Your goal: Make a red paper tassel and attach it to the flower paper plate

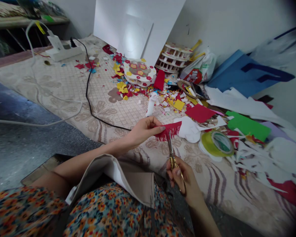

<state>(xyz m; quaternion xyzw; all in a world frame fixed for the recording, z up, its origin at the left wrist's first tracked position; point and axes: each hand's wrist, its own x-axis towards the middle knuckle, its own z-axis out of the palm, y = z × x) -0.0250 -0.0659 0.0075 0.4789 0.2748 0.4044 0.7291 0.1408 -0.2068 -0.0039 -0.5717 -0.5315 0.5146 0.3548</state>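
My left hand pinches the upper left part of a red strip whose lower edge is cut into a fine fringe. It holds the strip above the front edge of the cloth-covered table. Below and to the right, my right hand is closed on the handles of gold-handled scissors. Their blades point up and reach the fringe of the strip; how far apart the blades are is hard to tell. Behind the strip, a white piece lies on the table.
A glue bottle stands behind my left hand. Farther back are a decorated white tiered piece and scattered scraps. Yellow tape and a green sheet lie right. A black cable crosses the tablecloth.
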